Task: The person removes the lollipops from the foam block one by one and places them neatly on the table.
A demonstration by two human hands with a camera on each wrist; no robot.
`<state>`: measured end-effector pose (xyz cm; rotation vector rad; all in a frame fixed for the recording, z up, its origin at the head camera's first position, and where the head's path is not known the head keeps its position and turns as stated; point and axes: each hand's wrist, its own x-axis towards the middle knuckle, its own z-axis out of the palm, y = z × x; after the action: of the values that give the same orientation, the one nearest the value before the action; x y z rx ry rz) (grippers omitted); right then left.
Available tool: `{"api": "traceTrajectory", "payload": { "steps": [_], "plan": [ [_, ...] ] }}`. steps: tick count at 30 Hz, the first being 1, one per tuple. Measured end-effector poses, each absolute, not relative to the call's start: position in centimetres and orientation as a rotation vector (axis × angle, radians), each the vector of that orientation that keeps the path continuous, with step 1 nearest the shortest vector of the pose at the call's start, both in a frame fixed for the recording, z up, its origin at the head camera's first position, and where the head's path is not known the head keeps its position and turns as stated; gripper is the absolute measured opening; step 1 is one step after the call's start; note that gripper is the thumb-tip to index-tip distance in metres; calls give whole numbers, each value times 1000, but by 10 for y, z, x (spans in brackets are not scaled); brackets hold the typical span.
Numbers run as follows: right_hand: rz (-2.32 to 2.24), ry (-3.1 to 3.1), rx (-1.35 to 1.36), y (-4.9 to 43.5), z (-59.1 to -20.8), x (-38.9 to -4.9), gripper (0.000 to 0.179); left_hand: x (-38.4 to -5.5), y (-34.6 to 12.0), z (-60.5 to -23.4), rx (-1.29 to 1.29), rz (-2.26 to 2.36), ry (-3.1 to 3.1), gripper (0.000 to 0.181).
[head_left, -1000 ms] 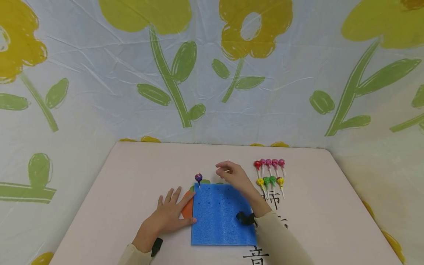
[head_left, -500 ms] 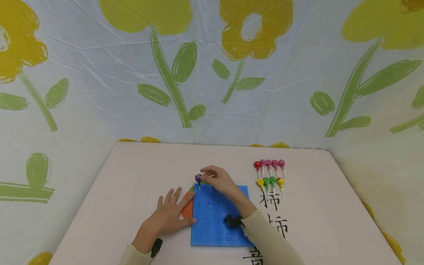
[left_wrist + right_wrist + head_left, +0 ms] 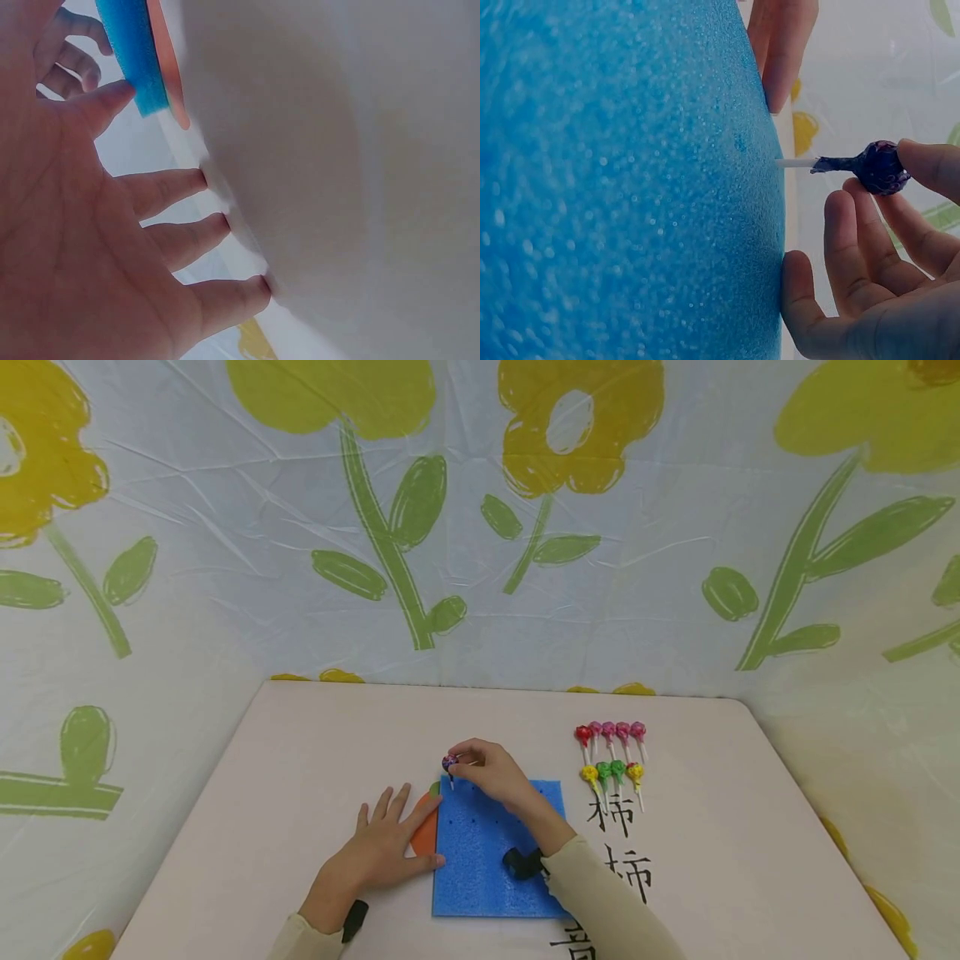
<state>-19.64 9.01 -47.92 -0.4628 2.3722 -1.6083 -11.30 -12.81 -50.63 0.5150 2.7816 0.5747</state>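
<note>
A blue foam board [image 3: 487, 860] with small holes lies on the table. A lollipop [image 3: 881, 169] in dark purple wrapper stands at its far left corner, its white stick reaching the foam. My right hand [image 3: 495, 772] pinches the lollipop's round head between thumb and fingertips; in the right wrist view the little finger lies against the foam. My left hand [image 3: 382, 843] is spread flat at the board's left side. Its index fingertip and thumb are at the foam edge, and the other fingertips [image 3: 259, 289] rest on the table.
An orange shape [image 3: 426, 831] with green leaves shows from under the board. To the right lie two rows of lollipops, including a red one [image 3: 583, 733], a green one [image 3: 617, 767] and a yellow one [image 3: 589, 773]. Black printed characters [image 3: 628, 870] mark the tabletop [image 3: 720, 827].
My right hand has moved left from over the board's far edge to the purple lollipop and now pinches its head. The left hand has stayed in place.
</note>
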Motion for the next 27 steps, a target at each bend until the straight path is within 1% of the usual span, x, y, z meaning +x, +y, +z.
{"api": "traceTrajectory", "payload": {
  "steps": [8,14,27],
  "plan": [
    [-1710,2336,-455,93,-474,-196,27,-113,-129,-507,530,599,2776,85],
    [-1761,2320,-415,104,-462,-193,30,-112,-129,-506,529,597,2776,86],
    [-1792,2440,-346,169,-454,-189,31,-112,-129,-504,532,602,2777,85]
  ]
}}
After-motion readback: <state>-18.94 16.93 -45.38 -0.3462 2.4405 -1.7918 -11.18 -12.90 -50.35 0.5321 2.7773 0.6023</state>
